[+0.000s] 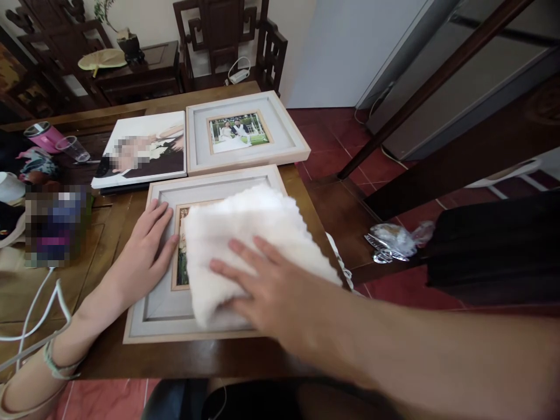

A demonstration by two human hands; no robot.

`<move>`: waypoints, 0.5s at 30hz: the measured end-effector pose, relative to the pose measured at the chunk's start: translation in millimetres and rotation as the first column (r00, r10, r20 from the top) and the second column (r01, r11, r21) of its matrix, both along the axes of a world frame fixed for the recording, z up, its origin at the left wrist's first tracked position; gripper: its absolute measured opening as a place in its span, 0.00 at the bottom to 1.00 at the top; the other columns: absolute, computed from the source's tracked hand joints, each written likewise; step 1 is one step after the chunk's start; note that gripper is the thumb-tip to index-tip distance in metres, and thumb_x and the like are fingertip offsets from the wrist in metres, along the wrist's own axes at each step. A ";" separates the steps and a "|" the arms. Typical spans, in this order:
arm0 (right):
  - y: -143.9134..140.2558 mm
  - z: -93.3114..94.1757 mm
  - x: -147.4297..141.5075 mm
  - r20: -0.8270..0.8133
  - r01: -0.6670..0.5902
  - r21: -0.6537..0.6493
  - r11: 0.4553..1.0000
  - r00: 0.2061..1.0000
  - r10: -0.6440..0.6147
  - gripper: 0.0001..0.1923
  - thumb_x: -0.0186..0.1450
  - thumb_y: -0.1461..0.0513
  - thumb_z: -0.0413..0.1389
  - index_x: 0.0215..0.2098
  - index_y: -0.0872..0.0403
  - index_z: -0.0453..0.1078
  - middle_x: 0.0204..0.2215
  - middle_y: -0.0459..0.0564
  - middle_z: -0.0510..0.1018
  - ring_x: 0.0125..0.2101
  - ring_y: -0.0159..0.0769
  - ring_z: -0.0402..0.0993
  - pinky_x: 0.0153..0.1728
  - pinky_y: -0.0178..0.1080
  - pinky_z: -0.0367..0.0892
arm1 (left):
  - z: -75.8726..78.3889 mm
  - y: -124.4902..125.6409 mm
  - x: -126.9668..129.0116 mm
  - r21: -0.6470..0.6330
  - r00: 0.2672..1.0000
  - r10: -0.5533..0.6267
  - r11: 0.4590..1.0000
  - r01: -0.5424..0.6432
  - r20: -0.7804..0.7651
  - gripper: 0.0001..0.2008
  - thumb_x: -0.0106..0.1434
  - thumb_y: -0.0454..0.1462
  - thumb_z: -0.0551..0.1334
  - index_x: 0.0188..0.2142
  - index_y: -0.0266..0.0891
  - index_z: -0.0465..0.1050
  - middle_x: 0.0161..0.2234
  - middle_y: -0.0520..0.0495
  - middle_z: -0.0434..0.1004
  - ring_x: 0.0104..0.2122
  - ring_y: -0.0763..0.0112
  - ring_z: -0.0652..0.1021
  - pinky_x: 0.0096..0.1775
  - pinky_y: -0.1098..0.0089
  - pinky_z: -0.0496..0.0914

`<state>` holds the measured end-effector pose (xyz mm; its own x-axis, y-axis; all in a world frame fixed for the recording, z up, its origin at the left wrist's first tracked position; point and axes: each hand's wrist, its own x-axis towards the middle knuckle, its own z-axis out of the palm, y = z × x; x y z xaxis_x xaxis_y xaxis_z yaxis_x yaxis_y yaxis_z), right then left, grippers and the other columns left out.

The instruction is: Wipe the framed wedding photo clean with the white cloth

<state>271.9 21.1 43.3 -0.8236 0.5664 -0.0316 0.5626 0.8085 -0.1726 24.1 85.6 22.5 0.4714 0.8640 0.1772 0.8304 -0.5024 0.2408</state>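
In front of me a picture frame (164,318) with a pale wooden rim lies flat on the table. Much of its photo is hidden under a white fluffy cloth (245,216) with a scalloped edge. My right hand (262,280) rests flat on the cloth with its fingers spread. At the frame's left side, my left hand (149,251) lies on the border, fingers stretched out and holding nothing. Just beyond is a second picture frame (284,140) with a photo of two people in a garden. Beside that one lies a frameless photo panel (153,131).
On the left of the wooden table (196,359) are a pink tumbler (44,137), a clear plastic cup (73,149) and a white cable (32,315). Plastic-wrapped items (391,242) lie on a wooden bench to the right. Dark carved chairs (223,35) stand behind.
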 end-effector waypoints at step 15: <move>48.2 -0.6 27.2 -0.005 0.117 0.374 0.920 0.992 -0.124 0.19 0.62 0.70 0.59 0.50 0.48 0.74 0.63 0.49 0.63 0.61 0.71 0.53 0.54 0.75 0.53 | 0.9 0.0 1.2 -0.004 1.000 0.021 1.000 -0.021 0.005 0.27 0.70 0.45 0.48 0.63 0.30 0.57 0.65 0.34 0.56 0.67 0.53 0.53 0.65 0.50 0.51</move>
<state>299.2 69.2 42.7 -0.7498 0.6348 0.1867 0.6598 0.7383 0.1400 25.2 85.6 23.4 0.4519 0.8745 0.1759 0.8397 -0.4836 0.2472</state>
